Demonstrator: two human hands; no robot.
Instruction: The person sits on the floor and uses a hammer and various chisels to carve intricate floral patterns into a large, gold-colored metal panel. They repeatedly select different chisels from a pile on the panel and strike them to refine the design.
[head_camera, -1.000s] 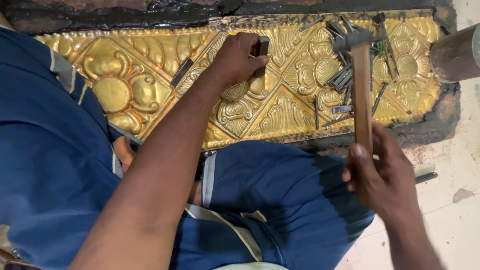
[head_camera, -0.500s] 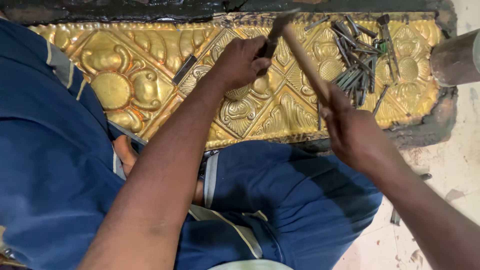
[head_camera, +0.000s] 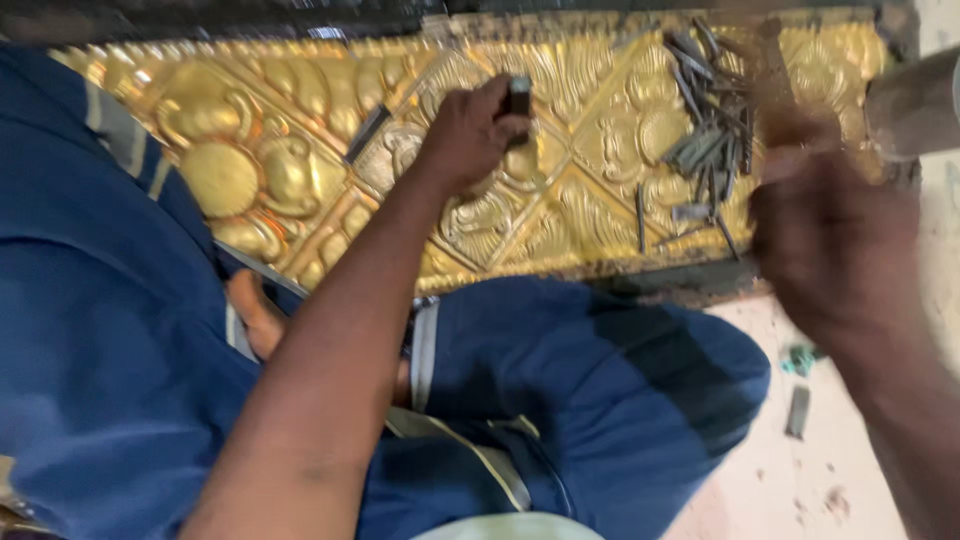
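Since half a second ago our right hand (head_camera: 835, 235) has swung back from the punch toward the right end of the gold panel (head_camera: 300, 170), and it now shows only as a blur. The hammer handle it carried then is smeared across the upper right of the panel, so we cannot tell how the fingers close on it now.

The gold panel lies flat just beyond our knees, set in dark pitch, which looks meant to keep the thin sheet from shifting under blows. Our blue trousers (head_camera: 600, 400) sit right against the panel's near edge, keeping us close over the work.

Our left hand (head_camera: 470, 135) rests on the middle of the panel, fingers closed around a short dark punch (head_camera: 519, 98) held upright, its tip on the raised pattern; the grip seems to steady it for a strike from above.

A heap of spare punches (head_camera: 705, 150) lies on the right part of the panel, within easy reach. One more tool (head_camera: 367, 133) lies loose on the panel to the left of our left hand. A small metal piece (head_camera: 797, 411) sits on the floor, off the panel's near right corner.
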